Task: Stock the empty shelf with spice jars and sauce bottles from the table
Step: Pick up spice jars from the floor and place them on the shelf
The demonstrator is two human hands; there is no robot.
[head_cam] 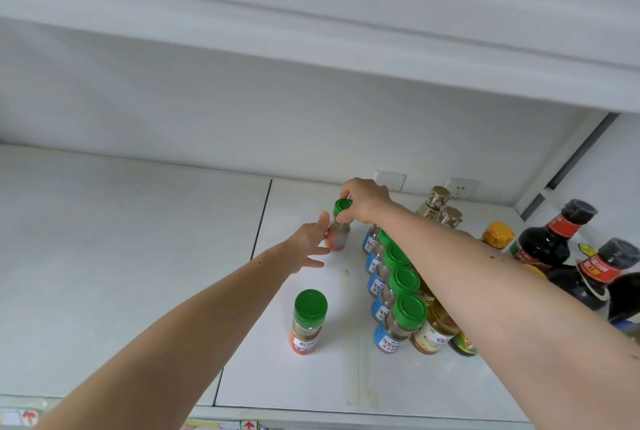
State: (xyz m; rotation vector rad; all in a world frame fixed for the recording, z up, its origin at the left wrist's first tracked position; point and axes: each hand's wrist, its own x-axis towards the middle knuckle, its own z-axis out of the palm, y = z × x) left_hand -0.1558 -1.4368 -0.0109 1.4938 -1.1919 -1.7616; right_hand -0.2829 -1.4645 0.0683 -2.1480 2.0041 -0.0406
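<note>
**A:** Start nearest. What stands at the front of the white shelf board (138,291)?

**B:** One clear spice jar with a green screw cap and an orange label (307,322), upright and alone, left of the rest. To its right runs a row of clear jars with green caps and blue labels (394,294), packed close and running from the front toward the back. Just right of the frontmost one sits a squat jar with a pale cream label (433,332), and beside that a small dark jar with a green and red label (464,343), both partly under the right forearm.

**A:** And the hands?

**B:** Both reach farther back. The left hand (308,244) is spread, fingers straight and apart, its thumb and upper fingers against the left side of a second orange-labelled, green-capped jar (338,227). The right hand (363,202) comes from above and pinches that jar's cap between thumb and fingertips. The jar stands upright or nearly so; whether its base touches the shelf I cannot tell.

**A:** Where is it relative to the blue row?

**B:** Just left of the row's far end, level with it.

**A:** Farther right?

**B:** Dark sauce bottles with black caps and red neck bands (554,239), a yellow-lidded jar (498,235), and two gold-capped bottles (440,204) near the back wall, by two white wall sockets (390,180).
</note>
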